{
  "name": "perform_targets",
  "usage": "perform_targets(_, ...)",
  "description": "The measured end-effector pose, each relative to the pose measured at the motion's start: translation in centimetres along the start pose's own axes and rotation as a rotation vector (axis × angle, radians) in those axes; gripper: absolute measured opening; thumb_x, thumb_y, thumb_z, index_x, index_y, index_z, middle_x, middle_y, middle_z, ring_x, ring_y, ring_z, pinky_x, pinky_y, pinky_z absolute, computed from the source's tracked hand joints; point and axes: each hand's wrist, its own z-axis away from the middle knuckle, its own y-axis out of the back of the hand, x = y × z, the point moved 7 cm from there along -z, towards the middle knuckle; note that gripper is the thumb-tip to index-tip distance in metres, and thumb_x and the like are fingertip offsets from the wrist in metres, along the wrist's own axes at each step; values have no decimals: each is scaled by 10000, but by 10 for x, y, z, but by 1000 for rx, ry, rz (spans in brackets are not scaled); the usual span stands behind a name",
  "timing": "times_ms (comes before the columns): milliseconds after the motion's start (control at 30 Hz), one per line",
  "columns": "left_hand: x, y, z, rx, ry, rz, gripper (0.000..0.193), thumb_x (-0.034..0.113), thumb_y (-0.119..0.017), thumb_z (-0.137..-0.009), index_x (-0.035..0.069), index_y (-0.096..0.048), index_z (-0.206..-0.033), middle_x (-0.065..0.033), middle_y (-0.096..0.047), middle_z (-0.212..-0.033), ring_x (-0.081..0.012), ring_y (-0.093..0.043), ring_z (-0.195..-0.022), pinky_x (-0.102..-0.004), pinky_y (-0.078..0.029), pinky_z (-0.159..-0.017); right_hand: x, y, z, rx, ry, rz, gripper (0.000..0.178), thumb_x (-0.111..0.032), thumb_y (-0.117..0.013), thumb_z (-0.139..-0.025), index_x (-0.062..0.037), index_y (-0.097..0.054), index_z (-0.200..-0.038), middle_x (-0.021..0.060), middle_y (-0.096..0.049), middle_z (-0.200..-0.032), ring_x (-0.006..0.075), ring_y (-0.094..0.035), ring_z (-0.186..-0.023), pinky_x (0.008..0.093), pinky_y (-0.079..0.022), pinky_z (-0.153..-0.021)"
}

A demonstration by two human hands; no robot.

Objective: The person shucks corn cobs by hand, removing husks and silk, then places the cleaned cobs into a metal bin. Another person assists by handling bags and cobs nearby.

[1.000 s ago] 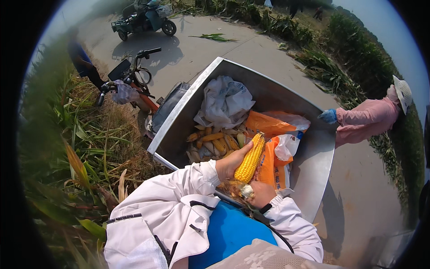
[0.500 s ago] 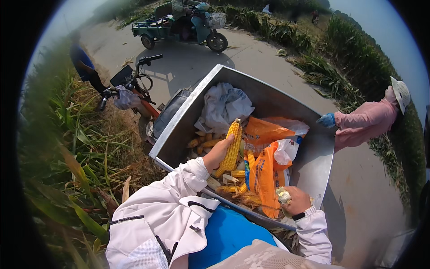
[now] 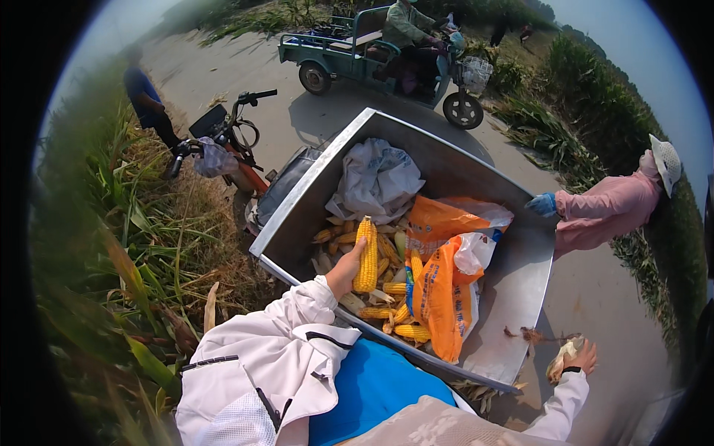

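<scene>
My left hand (image 3: 346,269) is closed round a husked yellow ear of corn (image 3: 367,256), held upright over the metal cart bed (image 3: 513,349). Beyond the bed's right side, over the road, my right hand (image 3: 586,357) has a pale corn husk (image 3: 563,360) against its palm, its brown silk trailing left. The fingers look loosely bent round the husk. More yellow ears (image 3: 413,332) and husk scraps lie in the bed below my left hand. Beside them rest an orange printed sack (image 3: 439,297) and a crumpled white sack (image 3: 375,178).
Handlebars (image 3: 230,134) stand at the cart's front left, beside tall grass. A green three-wheeler (image 3: 372,59) with a rider is on the road ahead. A person in pink (image 3: 606,208) has a blue-gloved hand at the bed's right edge. Another person (image 3: 145,97) stands far left.
My right hand has swung right, out past the cart bed, with the husk. My left hand has drawn slightly left and turned the ear upright. The three-wheeler has moved right and closer.
</scene>
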Motion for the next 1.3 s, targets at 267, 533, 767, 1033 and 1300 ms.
perform_targets(267, -26, -73, 29, -120, 127, -34, 498, 457, -453, -1058, 72, -474, -1372, -74, -628, -1217, -213, -638, -1076, -398, -540, -928, -188, -32, 100, -367, 480, -937, 471, -110, -727, -813, -49, -614, -1266, 128, -624, -1178, 261, -629, -1063, 375, -522, -891)
perform_targets(533, -77, -98, 38, -316, 135, -69, 558, 386, -516, -1045, 71, -307, -1455, -127, -511, -1342, -253, -562, -1218, -444, -494, -1020, -360, -23, 226, -1038, 666, -1250, 776, -377, -680, -917, 11, -337, -1495, 267, -499, -1413, 342, -535, -1299, 414, -451, -1072)
perform_targets(767, -93, -70, 33, -314, 197, -247, 727, 386, -553, -1028, 48, -178, -1551, -143, -415, -1457, -267, -450, -1344, -417, -407, -1110, -423, -102, 249, -1031, 564, -1396, 667, -300, -677, -953, 21, -371, -1451, 155, -574, -1265, 226, -608, -1128, 325, -520, -942)
perform_targets(1033, 3, 14, 16, -190, -19, -562, 499, 308, -579, -1009, 6, -486, -1396, -131, -611, -1256, -199, -599, -1081, -326, -481, -962, -441, -153, 260, -1392, -7, -1212, 415, -351, -642, -934, -73, -600, -1240, 93, -695, -987, 236, -695, -736, 399, -586, -518)
perform_targets(1300, 201, 113, 36, 302, -859, -1028, 378, 170, -635, -926, 14, -581, -1267, -156, -673, -1115, -288, -638, -1075, -391, -493, -971, -474, -171, 256, -1396, -377, -1140, 417, -368, -618, -941, -72, -572, -1230, 151, -677, -903, 312, -697, -662, 402, -535, -452)
